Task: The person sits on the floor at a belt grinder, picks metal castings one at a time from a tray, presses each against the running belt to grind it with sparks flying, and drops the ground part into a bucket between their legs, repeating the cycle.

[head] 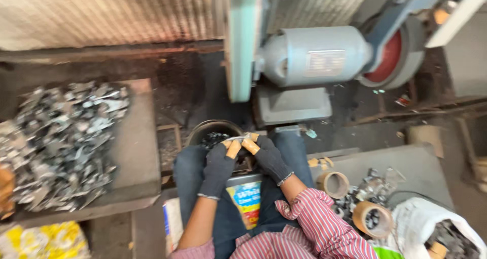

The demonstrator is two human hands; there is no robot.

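Observation:
Both my hands wear dark knit gloves with tan tape wound on the thumbs and fingertips. My left hand [219, 163] and my right hand [269, 156] meet over my lap and together pinch a small thin grey metal piece [238, 137]. Just beyond them sits a round dark bucket [203, 129] with metal bits in it. Straight ahead stands a bench grinder with a grey motor housing [314, 55], a pale green belt guard [242, 41] and a red wheel [388, 57]. A tin with a coloured label [246, 198] rests between my knees.
A flat tray [132, 152] on the left holds a heap of shiny metal scraps [61, 142]. On the right lie two tape rolls [333, 184], more metal pieces [370, 188] on a grey slab and a white sack [431, 228]. A yellow bag [45, 241] lies lower left.

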